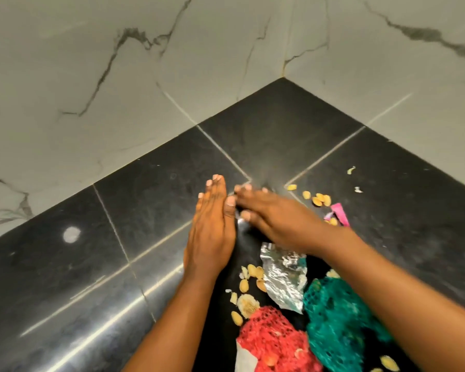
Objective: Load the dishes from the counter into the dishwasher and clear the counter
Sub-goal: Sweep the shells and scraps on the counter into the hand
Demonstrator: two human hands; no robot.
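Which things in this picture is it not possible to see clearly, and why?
Head view:
- Right hand: motion-blurred; whether it holds anything is unclear.
- Red mesh net bag and teal mesh net bag: cut by bottom edge, teal one partly behind the right forearm.
- Crumpled silver foil wrapper: top hidden under that forearm.

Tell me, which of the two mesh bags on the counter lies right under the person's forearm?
The teal mesh bag: the right forearm crosses directly over it. The red mesh bag lies to its left, between the two arms, with nothing over it.
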